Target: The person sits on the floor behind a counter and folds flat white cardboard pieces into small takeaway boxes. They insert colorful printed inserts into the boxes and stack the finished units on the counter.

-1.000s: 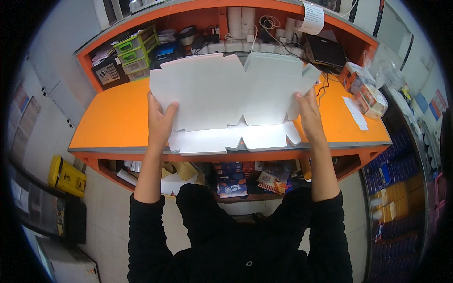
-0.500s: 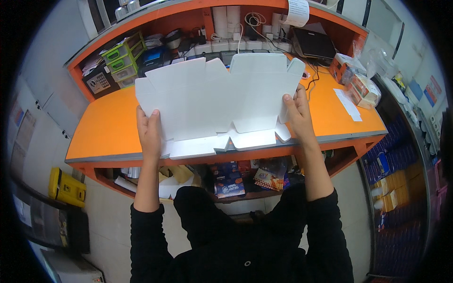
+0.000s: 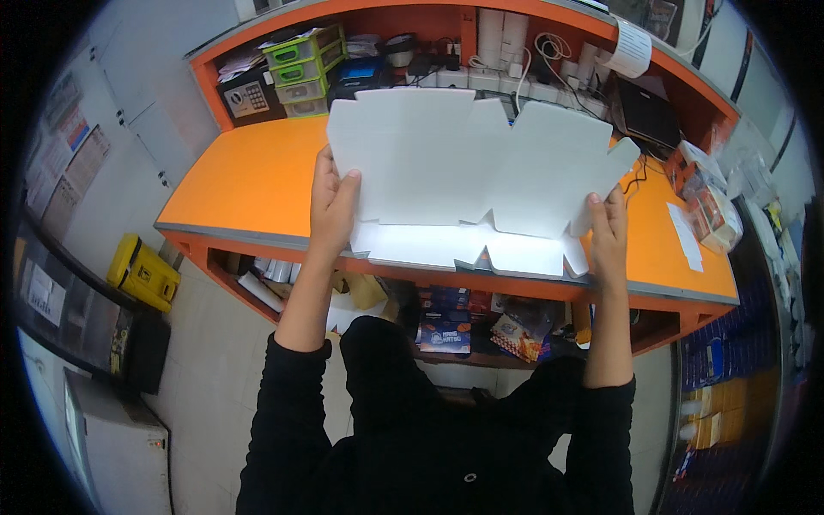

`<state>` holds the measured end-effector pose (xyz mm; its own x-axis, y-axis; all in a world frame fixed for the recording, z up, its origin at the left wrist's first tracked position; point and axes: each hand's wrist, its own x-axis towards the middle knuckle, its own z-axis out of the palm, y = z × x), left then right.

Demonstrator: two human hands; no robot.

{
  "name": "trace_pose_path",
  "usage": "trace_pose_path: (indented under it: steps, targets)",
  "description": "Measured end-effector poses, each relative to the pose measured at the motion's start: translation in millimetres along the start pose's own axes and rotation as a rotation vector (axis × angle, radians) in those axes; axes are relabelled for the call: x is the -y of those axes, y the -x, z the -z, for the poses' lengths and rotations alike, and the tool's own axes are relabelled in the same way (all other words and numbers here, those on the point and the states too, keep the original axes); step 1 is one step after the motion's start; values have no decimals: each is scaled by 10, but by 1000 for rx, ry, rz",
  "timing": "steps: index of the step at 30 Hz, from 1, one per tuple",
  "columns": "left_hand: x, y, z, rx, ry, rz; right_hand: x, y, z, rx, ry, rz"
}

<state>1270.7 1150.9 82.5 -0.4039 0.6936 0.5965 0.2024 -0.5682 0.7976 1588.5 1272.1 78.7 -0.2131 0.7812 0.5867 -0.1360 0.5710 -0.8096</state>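
A white cardboard box blank (image 3: 455,163) with notched edges and flaps is held up over the desk's front edge. It looks like more than one layer, but how many I cannot tell. Its lower strip bends toward me along a crease. My left hand (image 3: 333,206) grips the left edge, thumb on the white face and fingers behind. At the right edge, my right hand (image 3: 609,232) holds it the same way, beside a small side flap (image 3: 624,156). The fingertips behind the card are hidden.
Under the cardboard stands an orange desk (image 3: 232,184). A green-framed drawer unit (image 3: 302,69), a small safe (image 3: 251,99) and a black laptop (image 3: 645,116) sit at its back. Wrapped boxes (image 3: 714,219) lie right. Below is a shelf with printed boxes (image 3: 445,330); a yellow bin (image 3: 144,273) stands left.
The view has swung left, so the desk and both hands appear further right. The cardboard now slopes down toward its right end. Both hands keep their hold.
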Motion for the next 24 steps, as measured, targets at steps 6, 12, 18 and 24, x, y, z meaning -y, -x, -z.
trace_pose_path:
  steps: [6, 12, 18, 24]
  targets:
    - [-376, -65, 30, 132, -770, -221, 165, -224, 375, 224, 142, -408]
    - [-141, -287, -197, 868, -889, -135, 31, -360, 408, 427, 425, -795]
    - [77, -2, -363, 975, -706, -151, -67, -551, 506, 576, 586, -795]
    - [209, 101, -384, 962, -796, -206, 262, -558, 62, 706, 1385, -468]
